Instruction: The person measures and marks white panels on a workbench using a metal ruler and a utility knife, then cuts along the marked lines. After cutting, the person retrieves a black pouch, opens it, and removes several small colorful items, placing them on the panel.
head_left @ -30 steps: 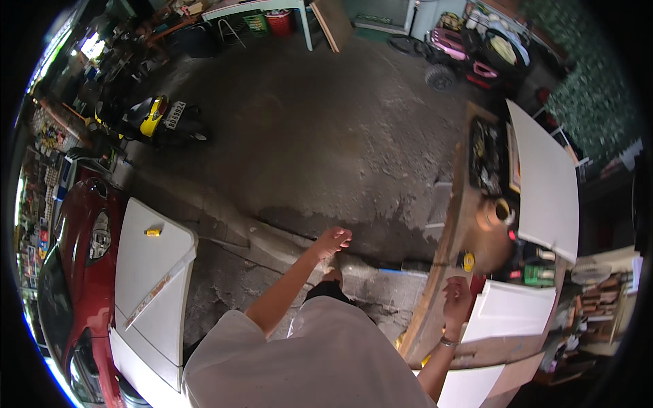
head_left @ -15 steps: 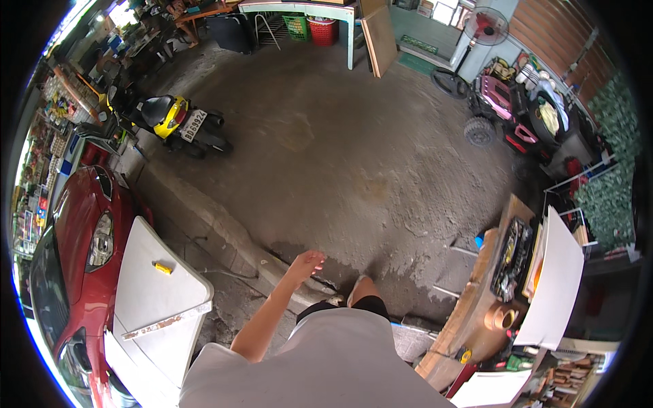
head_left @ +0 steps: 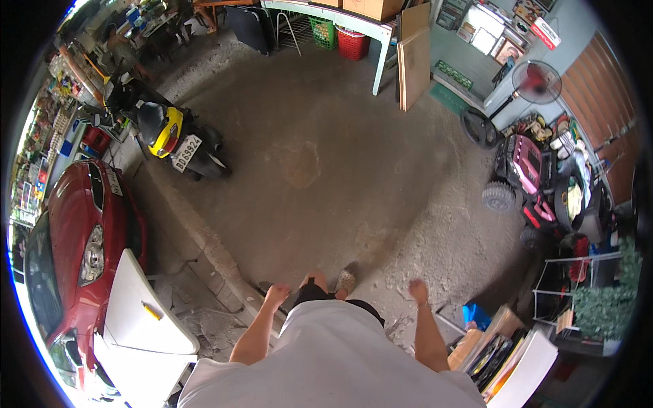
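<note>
My left hand (head_left: 277,295) hangs at my left side with fingers loosely bent and apart, holding nothing visible. It is nearest a white folding table (head_left: 156,332), with a small yellow tool (head_left: 151,311) on it. My right hand (head_left: 417,291) hangs at my right side, small and blurred, so its fingers are unclear. Near it is a wooden bench (head_left: 465,349) bearing boards, a black tray and a white panel (head_left: 527,370). One sandaled foot (head_left: 345,281) shows on the concrete floor.
A red car (head_left: 78,238) and yellow-black scooter (head_left: 166,136) are left. Another person (head_left: 122,51) is far back left. A table (head_left: 326,13) with baskets and leaning boards (head_left: 413,68) stands at back. A fan (head_left: 536,83) and pink ride-on car (head_left: 527,170) are right.
I have stepped forward, away from the side tables, which slid lower in view. My right hand, briefly out of sight, now swings beside me at a distance from the bench.
</note>
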A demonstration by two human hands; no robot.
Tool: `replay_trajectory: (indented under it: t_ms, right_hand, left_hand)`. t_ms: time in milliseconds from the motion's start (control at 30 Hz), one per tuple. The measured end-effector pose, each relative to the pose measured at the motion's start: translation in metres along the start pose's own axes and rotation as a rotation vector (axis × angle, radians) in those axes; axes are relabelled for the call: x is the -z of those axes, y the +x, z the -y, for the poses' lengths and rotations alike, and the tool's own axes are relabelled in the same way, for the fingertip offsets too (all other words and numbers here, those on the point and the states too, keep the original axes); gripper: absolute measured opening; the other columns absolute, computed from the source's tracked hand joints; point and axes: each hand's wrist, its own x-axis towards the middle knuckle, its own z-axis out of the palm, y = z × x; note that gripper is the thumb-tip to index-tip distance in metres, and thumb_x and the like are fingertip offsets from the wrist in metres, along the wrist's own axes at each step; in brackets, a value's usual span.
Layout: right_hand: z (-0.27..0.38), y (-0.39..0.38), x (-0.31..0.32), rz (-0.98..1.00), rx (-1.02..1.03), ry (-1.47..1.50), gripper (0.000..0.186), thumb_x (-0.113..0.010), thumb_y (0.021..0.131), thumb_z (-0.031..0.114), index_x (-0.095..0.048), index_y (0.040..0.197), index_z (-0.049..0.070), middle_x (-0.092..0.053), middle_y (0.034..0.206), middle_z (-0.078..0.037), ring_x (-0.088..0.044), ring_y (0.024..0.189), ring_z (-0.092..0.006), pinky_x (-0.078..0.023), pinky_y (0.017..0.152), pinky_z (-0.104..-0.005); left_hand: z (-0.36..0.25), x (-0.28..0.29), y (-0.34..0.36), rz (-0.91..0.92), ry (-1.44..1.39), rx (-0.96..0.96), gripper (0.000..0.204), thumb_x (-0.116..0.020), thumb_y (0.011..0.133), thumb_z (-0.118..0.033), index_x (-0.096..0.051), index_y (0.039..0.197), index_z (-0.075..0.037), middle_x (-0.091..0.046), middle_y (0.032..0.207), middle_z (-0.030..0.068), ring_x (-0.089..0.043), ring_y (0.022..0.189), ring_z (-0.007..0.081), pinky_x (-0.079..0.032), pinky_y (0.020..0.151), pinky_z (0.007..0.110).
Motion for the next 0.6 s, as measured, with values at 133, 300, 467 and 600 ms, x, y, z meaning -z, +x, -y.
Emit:
replay_trajectory:
  t_ms: [133, 300, 467, 600]
  right_hand:
    - [0.105, 0.236, 0.137, -0.301, -0.019, 0.185, 0.040, -0.059, 0.101, 0.036, -0.067, 0.100, -0.004, -0.071, 0.079, -0.014, -0.068, 0.073, -0.0272, -0.052, 0.066, -0.0411]
    - [0.251, 0.400, 0.192, -0.260, 0.088, 0.290, 0.038, -0.059, 0.102, 0.036, -0.064, 0.101, -0.002, -0.070, 0.083, -0.015, -0.067, 0.074, -0.0305, -0.052, 0.069, -0.0426]
    - [0.308, 0.455, 0.120, -0.040, 0.138, 0.051, 0.038, -0.062, 0.098, 0.039, -0.063, 0.096, 0.001, -0.068, 0.082, -0.024, -0.066, 0.076, -0.0414, -0.049, 0.069, -0.0499]
    - [0.284, 0.459, 0.063, 0.646, 0.139, -0.234, 0.038, -0.056, 0.095, 0.040, -0.073, 0.100, 0.007, -0.073, 0.092, -0.024, -0.071, 0.089, -0.0415, -0.054, 0.077, -0.0515]
  left_hand:
    - [0.017, 0.038, 0.015, 0.022, -0.020, 0.343, 0.019, -0.067, 0.096, -0.031, -0.067, 0.108, -0.015, -0.065, 0.081, 0.0019, -0.062, 0.068, 0.0165, -0.045, 0.049, 0.034]
    - [-0.047, 0.045, 0.054, -0.038, 0.313, 0.528, 0.025, -0.062, 0.100, -0.040, -0.066, 0.104, -0.016, -0.063, 0.076, -0.0008, -0.058, 0.059, 0.0149, -0.042, 0.046, 0.037]
    - [-0.239, 0.052, 0.202, 0.007, 0.114, 0.396, 0.025, -0.066, 0.097, -0.035, -0.068, 0.097, -0.010, -0.063, 0.075, -0.0001, -0.058, 0.059, 0.0151, -0.048, 0.055, 0.034]
    - [-0.465, 0.032, 0.335, -0.254, 0.348, -0.102, 0.027, -0.055, 0.105, -0.031, -0.068, 0.099, -0.008, -0.066, 0.084, -0.0001, -0.060, 0.075, 0.0114, -0.047, 0.062, 0.031]
